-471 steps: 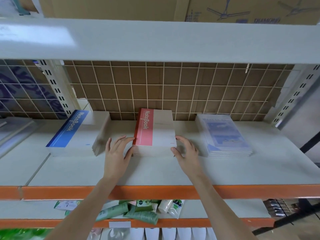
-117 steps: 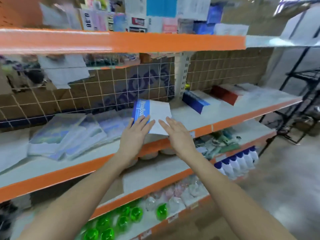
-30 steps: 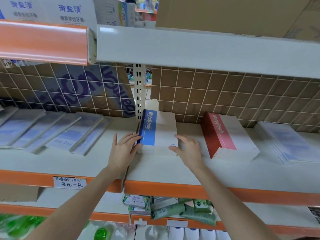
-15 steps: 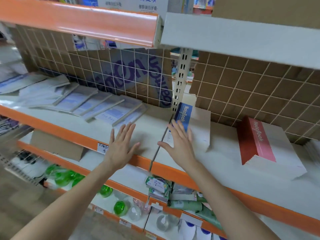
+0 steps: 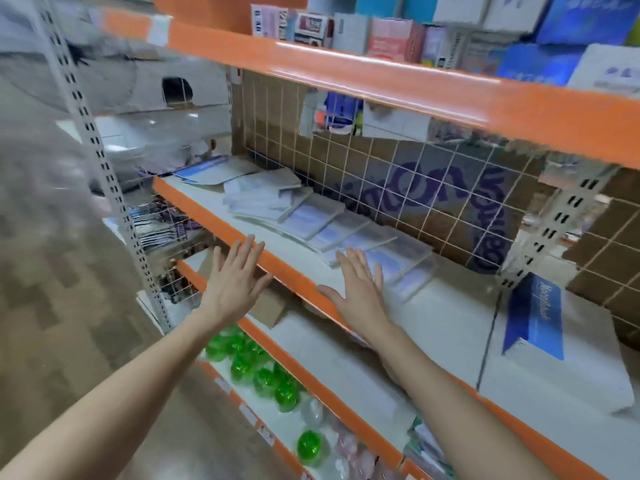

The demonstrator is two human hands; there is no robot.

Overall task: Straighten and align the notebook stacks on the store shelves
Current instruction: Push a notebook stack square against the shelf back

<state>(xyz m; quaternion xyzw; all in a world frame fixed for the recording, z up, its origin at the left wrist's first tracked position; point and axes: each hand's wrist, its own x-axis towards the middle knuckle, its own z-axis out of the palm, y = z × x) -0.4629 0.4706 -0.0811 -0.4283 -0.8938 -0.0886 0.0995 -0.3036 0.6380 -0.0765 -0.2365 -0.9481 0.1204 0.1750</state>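
A slanted row of thin pale-blue notebooks [image 5: 332,223] lies fanned and overlapping along the white shelf [image 5: 446,327] with an orange front edge. My right hand [image 5: 356,289] is flat with straight fingers, over the shelf at the near end of that row. My left hand [image 5: 235,278] is spread open in front of the orange edge, holding nothing. A blue-spined notebook stack [image 5: 533,317] sits at the right, away from both hands. The picture is blurred by motion.
A wire grid backs the shelf [image 5: 398,174]. An upper orange shelf [image 5: 381,77] carries boxed goods. Green bottles [image 5: 263,375] fill a lower shelf. A perforated upright [image 5: 100,161] stands at the left, with floor beyond it.
The view has swung left along the shelf. Both hands have left the blue-spined stack and now reach toward the fanned pale-blue notebooks; the red stack is out of view.
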